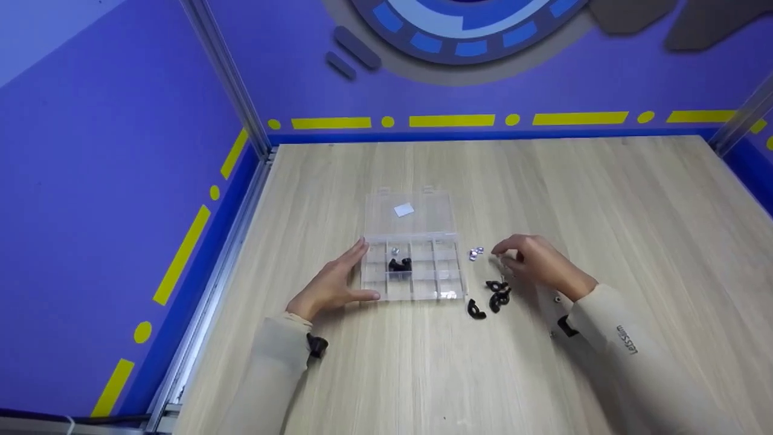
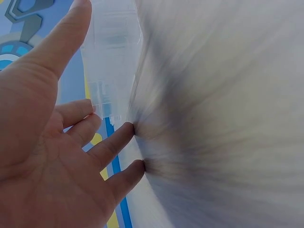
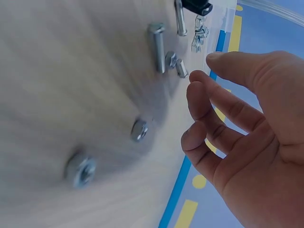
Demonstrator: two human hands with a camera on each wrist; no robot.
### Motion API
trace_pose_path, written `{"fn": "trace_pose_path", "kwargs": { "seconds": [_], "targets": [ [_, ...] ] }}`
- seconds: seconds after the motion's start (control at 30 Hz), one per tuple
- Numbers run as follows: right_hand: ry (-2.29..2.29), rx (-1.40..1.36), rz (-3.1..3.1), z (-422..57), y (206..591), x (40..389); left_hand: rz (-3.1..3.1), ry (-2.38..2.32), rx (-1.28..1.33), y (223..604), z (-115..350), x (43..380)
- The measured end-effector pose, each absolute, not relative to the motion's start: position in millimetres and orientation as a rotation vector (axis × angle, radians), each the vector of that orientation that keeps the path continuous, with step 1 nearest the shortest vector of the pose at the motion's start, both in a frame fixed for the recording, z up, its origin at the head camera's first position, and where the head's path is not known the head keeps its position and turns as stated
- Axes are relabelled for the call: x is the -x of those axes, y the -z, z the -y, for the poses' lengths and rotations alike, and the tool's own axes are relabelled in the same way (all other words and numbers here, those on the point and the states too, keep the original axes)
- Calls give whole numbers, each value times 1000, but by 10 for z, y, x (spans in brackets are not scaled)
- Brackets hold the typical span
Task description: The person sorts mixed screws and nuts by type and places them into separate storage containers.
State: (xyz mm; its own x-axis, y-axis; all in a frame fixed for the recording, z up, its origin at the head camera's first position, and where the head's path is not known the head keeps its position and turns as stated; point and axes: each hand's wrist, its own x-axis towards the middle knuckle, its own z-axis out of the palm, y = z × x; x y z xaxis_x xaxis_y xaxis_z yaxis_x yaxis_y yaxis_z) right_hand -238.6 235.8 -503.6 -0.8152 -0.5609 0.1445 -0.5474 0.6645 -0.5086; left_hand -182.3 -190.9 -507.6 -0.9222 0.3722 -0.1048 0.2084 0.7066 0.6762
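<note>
A clear plastic compartment box (image 1: 424, 285) lies on the table with its lid folded back. My left hand (image 1: 334, 283) steadies the box from the left, fingers straight along its side and thumb at the front corner. Inside one compartment are black curved pieces (image 1: 400, 266); a small silver piece (image 1: 395, 251) lies behind them. My right hand (image 1: 534, 261) hovers right of the box, fingers loosely bent. In the right wrist view, a gap separates thumb and fingertips, with nothing visible between them. Near them lie a bolt (image 3: 159, 50) and a hex nut (image 3: 139, 129).
A silver cluster of small hardware (image 1: 476, 254) lies right of the box. Several black curved pieces (image 1: 476, 310) are in front of the right hand. Another black piece (image 1: 566, 326) lies partly under the right sleeve. Blue panels (image 1: 423, 90) border the table's back and left.
</note>
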Motion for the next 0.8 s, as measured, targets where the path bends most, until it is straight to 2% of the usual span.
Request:
{"fn": "trace_pose_path", "kwargs": {
  "seconds": [0.43, 0.8],
  "targets": [
    [751, 1089, -2834, -2045, 5049, 2581, -2690, -999, -449, 5067, 1893, 1812],
    [675, 985, -2871, -1924, 5049, 2640, -2690, -1010, -458, 5058, 1902, 1806]
  ]
}}
